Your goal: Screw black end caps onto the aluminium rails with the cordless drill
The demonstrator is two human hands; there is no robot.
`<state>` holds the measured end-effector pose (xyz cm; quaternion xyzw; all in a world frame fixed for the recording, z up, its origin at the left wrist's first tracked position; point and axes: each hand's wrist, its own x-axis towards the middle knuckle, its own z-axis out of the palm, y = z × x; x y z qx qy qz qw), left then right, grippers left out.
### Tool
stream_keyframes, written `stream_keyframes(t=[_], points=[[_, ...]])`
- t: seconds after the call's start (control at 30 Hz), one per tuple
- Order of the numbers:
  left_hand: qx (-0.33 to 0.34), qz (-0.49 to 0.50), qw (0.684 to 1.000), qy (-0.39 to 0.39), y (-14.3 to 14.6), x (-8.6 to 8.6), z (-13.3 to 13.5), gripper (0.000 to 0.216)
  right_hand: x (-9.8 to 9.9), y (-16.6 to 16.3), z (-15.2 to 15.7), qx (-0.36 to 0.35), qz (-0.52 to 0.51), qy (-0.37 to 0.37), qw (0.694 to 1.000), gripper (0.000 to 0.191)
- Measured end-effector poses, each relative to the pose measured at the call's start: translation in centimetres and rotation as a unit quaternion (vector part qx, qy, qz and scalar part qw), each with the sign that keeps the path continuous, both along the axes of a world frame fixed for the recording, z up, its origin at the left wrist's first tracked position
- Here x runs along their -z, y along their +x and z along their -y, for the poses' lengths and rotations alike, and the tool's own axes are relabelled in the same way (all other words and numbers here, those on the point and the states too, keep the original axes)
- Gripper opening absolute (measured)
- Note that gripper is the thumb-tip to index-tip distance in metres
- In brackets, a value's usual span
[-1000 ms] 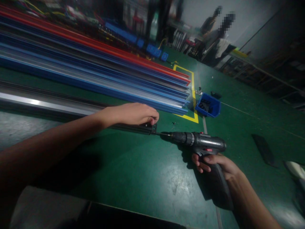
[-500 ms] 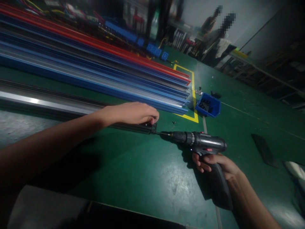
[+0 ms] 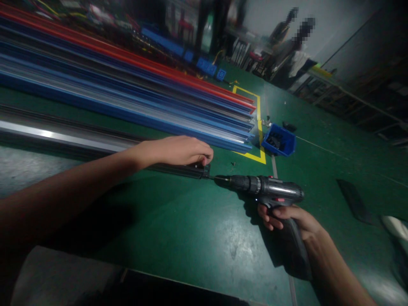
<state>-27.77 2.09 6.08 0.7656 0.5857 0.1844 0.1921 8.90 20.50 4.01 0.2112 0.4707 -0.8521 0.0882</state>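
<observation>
A cordless drill (image 3: 270,189) lies in the grip of my right hand (image 3: 293,216), its bit pointing left. The tip of the bit meets the end of a long dark metal profile (image 3: 178,170), at or very near the small end piece there. Over that end rests my left hand (image 3: 188,151), fingers curled down onto the profile. What the left fingertips press on is partly hidden beneath the hand. A small screw (image 3: 233,163) lies on the green table just beyond the drill's bit.
Long blue profiles (image 3: 178,123) and red profiles (image 3: 165,72) lie side by side behind my left hand. A blue bin (image 3: 288,144) with dark parts stands beyond the yellow tape outline (image 3: 262,155). A flat dark object (image 3: 353,199) lies at right. People stand in the background.
Hardly anything differs. Both hands, the drill and the profile keep their places; the view has shifted very slightly.
</observation>
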Motion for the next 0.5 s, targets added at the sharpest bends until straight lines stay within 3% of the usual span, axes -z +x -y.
stream_keyframes(t=[0.5], points=[[-0.005, 0.001, 1.0, -0.005, -0.11, 0.09, -0.04, 0.026, -0.06, 0.08, 0.0, -0.002, 0.0, -0.006, 1.0, 0.025]])
